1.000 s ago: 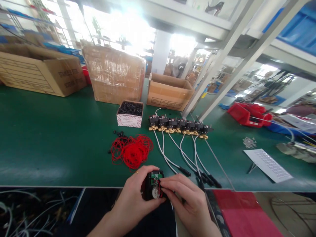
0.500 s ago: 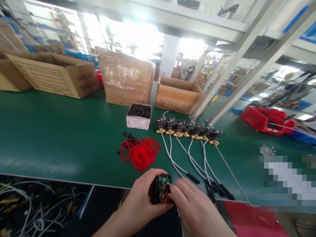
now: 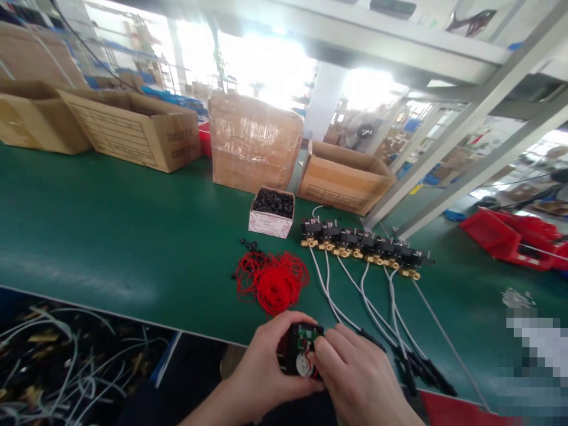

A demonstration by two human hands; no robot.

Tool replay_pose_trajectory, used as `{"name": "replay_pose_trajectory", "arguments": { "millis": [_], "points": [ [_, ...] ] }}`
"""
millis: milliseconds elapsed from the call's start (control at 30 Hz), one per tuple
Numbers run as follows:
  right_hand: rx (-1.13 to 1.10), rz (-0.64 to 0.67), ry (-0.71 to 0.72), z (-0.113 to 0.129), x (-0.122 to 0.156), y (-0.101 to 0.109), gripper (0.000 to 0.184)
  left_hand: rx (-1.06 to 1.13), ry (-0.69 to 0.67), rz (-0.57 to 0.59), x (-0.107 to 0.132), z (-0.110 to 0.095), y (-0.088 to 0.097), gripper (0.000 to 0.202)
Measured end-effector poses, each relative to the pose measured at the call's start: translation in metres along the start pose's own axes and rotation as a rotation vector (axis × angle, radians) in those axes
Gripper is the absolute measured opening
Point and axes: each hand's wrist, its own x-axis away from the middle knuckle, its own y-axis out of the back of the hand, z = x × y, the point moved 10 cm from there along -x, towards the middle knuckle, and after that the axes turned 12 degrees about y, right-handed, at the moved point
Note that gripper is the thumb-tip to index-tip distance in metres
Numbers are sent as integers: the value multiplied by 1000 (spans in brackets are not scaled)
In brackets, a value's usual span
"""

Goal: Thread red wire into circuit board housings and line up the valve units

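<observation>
Near the table's front edge, my left hand (image 3: 266, 367) grips a small black housing (image 3: 291, 349) from its left side, thumb below and fingers above. Its open face shows a green circuit board (image 3: 306, 336), a round silvery part (image 3: 305, 365) and a bit of red wire. My right hand (image 3: 361, 370) is closed, with fingertips pressed at the right side of the housing; whatever they pinch is hidden. Just beyond lies a tangled heap of thin red wire loops (image 3: 275, 285). To its right stands a row of several black units with brass fittings (image 3: 375, 259), trailing grey cables (image 3: 331, 290).
A small carton of black parts (image 3: 271, 223) stands behind the red loops. Larger cardboard boxes (image 3: 255, 145) line the back. Slanted metal posts (image 3: 439, 133) rise at right, near red bins (image 3: 492, 236). Cabled brass pieces (image 3: 66, 367) fill a container at lower left.
The view has swung, so the scene sits further right and is tilted more. Both hands still hold the housing; its round part now looks silvery rather than reddish-brown.
</observation>
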Motion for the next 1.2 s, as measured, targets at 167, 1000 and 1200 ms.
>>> {"name": "replay_pose_trajectory", "arguments": {
  "millis": [167, 1000, 1200],
  "points": [
    [-77, 70, 4, -16, -4, 11, 40, 36, -17, 50, -2, 3, -5, 61],
    [-425, 212, -272, -83, -100, -99, 18, 219, 71, 118, -9, 18, -10, 72],
    [-550, -2, -358, -115, -97, -67, 12, 178, 94, 106, -9, 19, -10, 72]
  ]
}}
